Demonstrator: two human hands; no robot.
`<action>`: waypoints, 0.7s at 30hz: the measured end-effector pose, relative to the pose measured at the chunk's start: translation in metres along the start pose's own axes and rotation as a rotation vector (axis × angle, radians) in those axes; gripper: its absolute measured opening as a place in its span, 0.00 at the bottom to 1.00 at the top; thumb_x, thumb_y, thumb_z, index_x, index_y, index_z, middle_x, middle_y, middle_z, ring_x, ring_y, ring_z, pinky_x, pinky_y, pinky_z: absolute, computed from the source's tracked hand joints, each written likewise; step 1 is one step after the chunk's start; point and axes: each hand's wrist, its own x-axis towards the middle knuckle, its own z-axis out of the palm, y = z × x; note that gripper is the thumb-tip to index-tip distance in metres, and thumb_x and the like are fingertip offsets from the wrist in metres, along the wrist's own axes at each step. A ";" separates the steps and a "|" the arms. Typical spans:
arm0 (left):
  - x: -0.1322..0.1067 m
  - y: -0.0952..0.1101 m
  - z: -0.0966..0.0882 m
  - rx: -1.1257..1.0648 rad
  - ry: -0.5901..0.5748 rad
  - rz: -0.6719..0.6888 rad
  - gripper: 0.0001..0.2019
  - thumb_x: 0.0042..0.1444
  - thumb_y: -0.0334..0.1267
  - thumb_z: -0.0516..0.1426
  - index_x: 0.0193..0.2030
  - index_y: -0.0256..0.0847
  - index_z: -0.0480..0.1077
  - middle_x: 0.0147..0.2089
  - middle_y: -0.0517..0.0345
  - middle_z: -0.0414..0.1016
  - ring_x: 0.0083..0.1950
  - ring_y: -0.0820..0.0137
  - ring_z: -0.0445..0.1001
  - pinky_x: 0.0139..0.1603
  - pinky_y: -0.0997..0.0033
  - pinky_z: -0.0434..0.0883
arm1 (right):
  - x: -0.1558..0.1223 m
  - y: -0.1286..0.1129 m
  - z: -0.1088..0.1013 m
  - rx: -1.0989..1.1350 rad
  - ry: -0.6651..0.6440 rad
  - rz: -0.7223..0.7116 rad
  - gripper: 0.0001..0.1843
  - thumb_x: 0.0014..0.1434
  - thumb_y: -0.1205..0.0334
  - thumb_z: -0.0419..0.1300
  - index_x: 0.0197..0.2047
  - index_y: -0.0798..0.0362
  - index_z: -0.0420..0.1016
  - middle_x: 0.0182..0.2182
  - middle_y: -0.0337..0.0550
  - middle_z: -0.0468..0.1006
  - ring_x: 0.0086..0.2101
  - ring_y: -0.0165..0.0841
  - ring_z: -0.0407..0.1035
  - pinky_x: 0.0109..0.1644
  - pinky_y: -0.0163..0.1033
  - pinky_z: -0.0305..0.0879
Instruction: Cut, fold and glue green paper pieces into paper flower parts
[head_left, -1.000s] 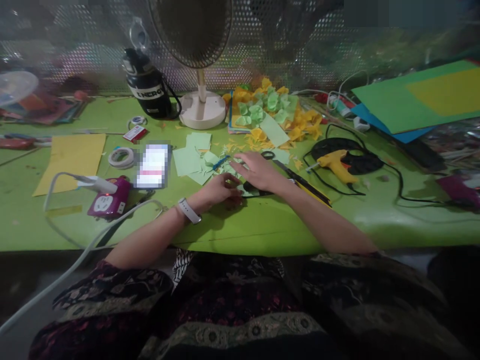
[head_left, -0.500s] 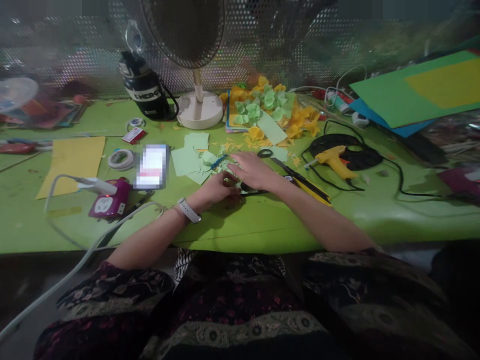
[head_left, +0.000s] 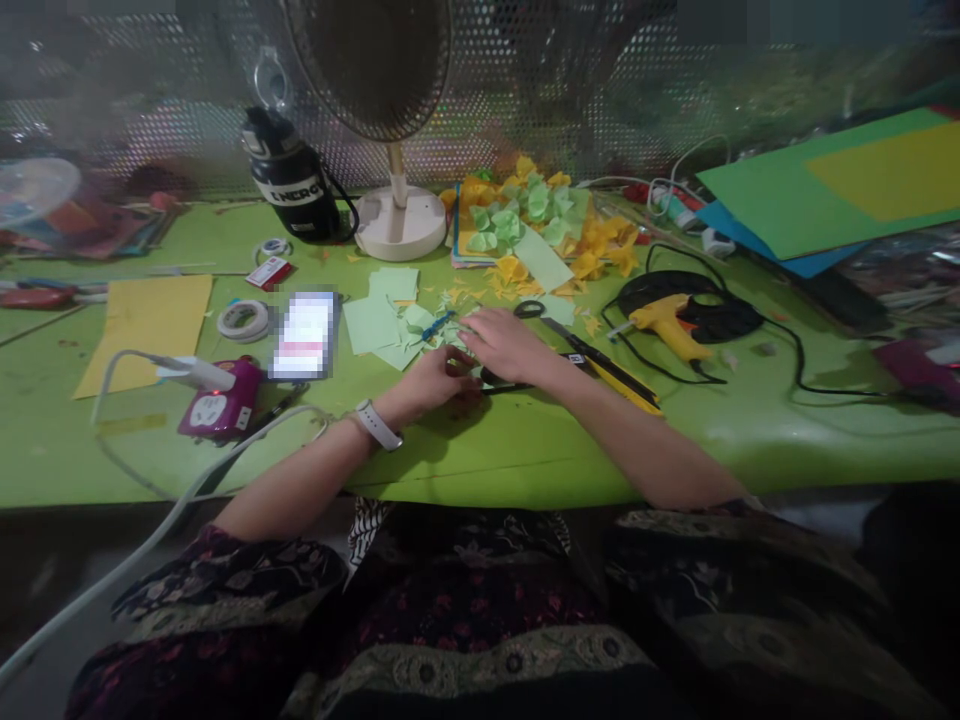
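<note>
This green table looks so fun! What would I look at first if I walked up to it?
You would probably spot the heap of yellow and pale green paper flowers first, at the back of the green table. The yellow hot glue gun and the big green card sheet stand out on the right. In the middle, the left hand and right hand are close together beside pale green paper pieces.

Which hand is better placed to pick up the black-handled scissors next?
Probably the right hand: it rests just beside the black-handled scissors, while the left hand sits farther off, curled over pale green paper scraps.
</note>
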 end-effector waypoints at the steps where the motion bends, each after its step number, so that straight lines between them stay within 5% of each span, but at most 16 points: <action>1: 0.000 -0.001 0.000 -0.001 0.003 0.000 0.12 0.57 0.26 0.62 0.44 0.34 0.63 0.32 0.52 0.78 0.30 0.68 0.80 0.37 0.61 0.78 | 0.000 0.000 0.000 -0.014 0.004 -0.007 0.22 0.71 0.57 0.43 0.52 0.58 0.73 0.51 0.56 0.76 0.51 0.45 0.67 0.56 0.50 0.60; 21: 0.001 -0.004 0.002 0.011 0.038 0.003 0.13 0.56 0.28 0.63 0.44 0.36 0.64 0.33 0.53 0.78 0.31 0.68 0.80 0.35 0.65 0.77 | -0.001 -0.005 -0.006 -0.035 -0.010 -0.025 0.21 0.70 0.61 0.42 0.40 0.55 0.76 0.41 0.52 0.78 0.44 0.42 0.67 0.49 0.47 0.60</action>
